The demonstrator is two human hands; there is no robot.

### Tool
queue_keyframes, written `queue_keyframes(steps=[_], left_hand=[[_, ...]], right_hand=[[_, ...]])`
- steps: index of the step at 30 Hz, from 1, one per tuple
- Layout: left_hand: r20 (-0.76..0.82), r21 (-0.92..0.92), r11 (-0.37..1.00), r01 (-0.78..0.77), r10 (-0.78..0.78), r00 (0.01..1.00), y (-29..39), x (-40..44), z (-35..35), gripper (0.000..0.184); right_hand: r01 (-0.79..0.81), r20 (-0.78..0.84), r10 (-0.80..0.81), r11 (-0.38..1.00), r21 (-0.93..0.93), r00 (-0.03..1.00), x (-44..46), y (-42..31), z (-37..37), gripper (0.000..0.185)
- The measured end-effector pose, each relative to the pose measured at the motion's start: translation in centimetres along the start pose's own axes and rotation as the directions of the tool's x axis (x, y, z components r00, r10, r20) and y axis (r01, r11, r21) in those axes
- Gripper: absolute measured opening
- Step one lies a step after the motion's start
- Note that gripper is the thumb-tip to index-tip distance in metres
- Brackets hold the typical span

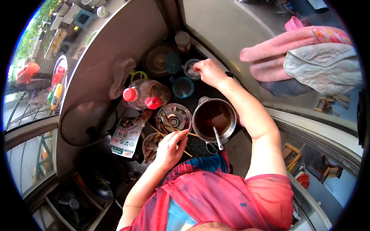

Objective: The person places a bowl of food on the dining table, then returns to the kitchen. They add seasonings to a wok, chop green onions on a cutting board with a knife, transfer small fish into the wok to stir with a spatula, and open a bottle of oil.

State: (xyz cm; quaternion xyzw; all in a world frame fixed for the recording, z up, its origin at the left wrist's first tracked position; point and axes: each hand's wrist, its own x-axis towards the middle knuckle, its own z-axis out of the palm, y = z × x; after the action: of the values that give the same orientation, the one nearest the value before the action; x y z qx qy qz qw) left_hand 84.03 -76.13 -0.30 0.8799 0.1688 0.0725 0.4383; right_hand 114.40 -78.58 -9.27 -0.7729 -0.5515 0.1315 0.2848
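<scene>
My right hand point(211, 73) reaches over a small round jar point(191, 70) with white contents. Its fingers are pinched together at the jar, hiding what they hold. Loosely bent, with a gap between thumb and fingers, my left hand point(169, 149) hovers by several wooden chopsticks point(165, 130). Beneath it is a bowl point(149, 145) of brownish pieces, partly covered. A shiny metal dish point(175, 115) lies just beyond. To the right stands a metal pot point(202, 115) of dark reddish-brown liquid, with a spoon point(217, 138) leaning in it. A blue-green lid point(183, 87) lies near the jar.
A large plastic bottle point(144, 92) with a red cap stands behind the dish. Left are a seasoning packet point(125, 138) and a glass pan lid point(88, 123). A gas burner point(73, 204) sits lower left. Pink cloths point(281, 44) hang at the upper right.
</scene>
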Motion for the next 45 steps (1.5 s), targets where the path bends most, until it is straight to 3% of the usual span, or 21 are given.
queue_keyframes(steps=[3,4,7,9,11,14,17,25,28,31,33,36,43,45], left_hand=[[0.014,-0.006,1.0,0.012,-0.012,1.0,-0.2,-0.4,-0.5,0.026],[-0.001,-0.006,1.0,-0.005,0.005,1.0,-0.5,-0.6,-0.5,0.026],[-0.027,-0.009,1.0,-0.002,0.002,1.0,-1.1,-1.1,-1.1,0.026],[-0.053,-0.027,1.0,0.004,-0.005,0.999,-1.7,-1.5,-1.3,0.026],[-0.065,-0.04,0.999,0.023,-0.025,0.998,-2.0,-2.2,-1.3,0.026],[-0.022,-0.045,0.998,0.049,-0.05,0.999,-1.8,-3.1,-1.6,0.027],[-0.028,-0.05,0.999,0.021,-0.023,0.999,-2.1,-3.3,-1.8,0.026],[-0.05,-0.067,0.996,0.063,-0.067,0.997,-3.2,-4.1,-2.0,0.025],[-0.051,-0.064,0.996,0.057,-0.06,0.997,-3.1,-4.2,-2.1,0.025],[-0.061,-0.061,0.997,0.046,-0.049,0.997,-3.0,-4.0,-2.0,0.024],[-0.062,-0.058,0.997,0.054,-0.058,0.996,-2.9,-3.9,-2.0,0.024],[-0.051,-0.056,0.995,0.082,-0.085,0.995,-2.9,-4.1,-2.0,0.025],[-0.058,-0.063,0.995,0.075,-0.079,0.995,-3.0,-4.5,-1.5,0.024],[-0.064,-0.065,0.996,0.068,-0.073,0.995,-2.9,-4.5,-1.6,0.024]], right_hand=[[0.082,0.02,-0.079,0.959,-0.271,0.997,0.0,-0.3,0.6,0.012],[0.09,-0.043,-0.109,0.943,-0.32,0.993,0.1,-0.4,0.5,0.009],[0.142,-0.086,-0.165,0.963,-0.23,0.982,0.5,-1.6,-2.3,0.009],[0.204,-0.042,-0.217,0.958,-0.199,0.975,0.4,-1.6,-3.3,0.014],[0.277,0.101,-0.261,0.939,-0.205,0.96,0.1,-1.3,-2.8,0.014],[0.285,0.125,-0.258,0.899,-0.333,0.958,-0.3,-0.1,1.3,0.013],[0.225,-0.028,-0.246,0.924,-0.31,0.969,0.7,-0.4,0.9,0.014],[0.153,0.01,-0.157,0.949,-0.275,0.988,-0.1,-1.6,2.4,0.013],[0.072,-0.065,-0.087,0.975,-0.211,0.994,0.0,-1.5,4.8,0.013],[-0.196,-0.167,0.196,0.98,0.015,0.966,0.8,-1.5,5.1,0.012],[-0.386,-0.217,0.431,0.895,0.223,0.876,0.9,-0.9,4.8,0.012],[-0.518,-0.062,0.664,0.635,0.573,0.745,0.5,0.1,4.0,0.013],[-0.456,-0.155,0.657,0.655,0.602,0.738,-0.4,0.2,2.8,0.012],[-0.467,-0.162,0.63,0.702,0.538,0.759,-0.8,-0.1,2.2,0.013]])
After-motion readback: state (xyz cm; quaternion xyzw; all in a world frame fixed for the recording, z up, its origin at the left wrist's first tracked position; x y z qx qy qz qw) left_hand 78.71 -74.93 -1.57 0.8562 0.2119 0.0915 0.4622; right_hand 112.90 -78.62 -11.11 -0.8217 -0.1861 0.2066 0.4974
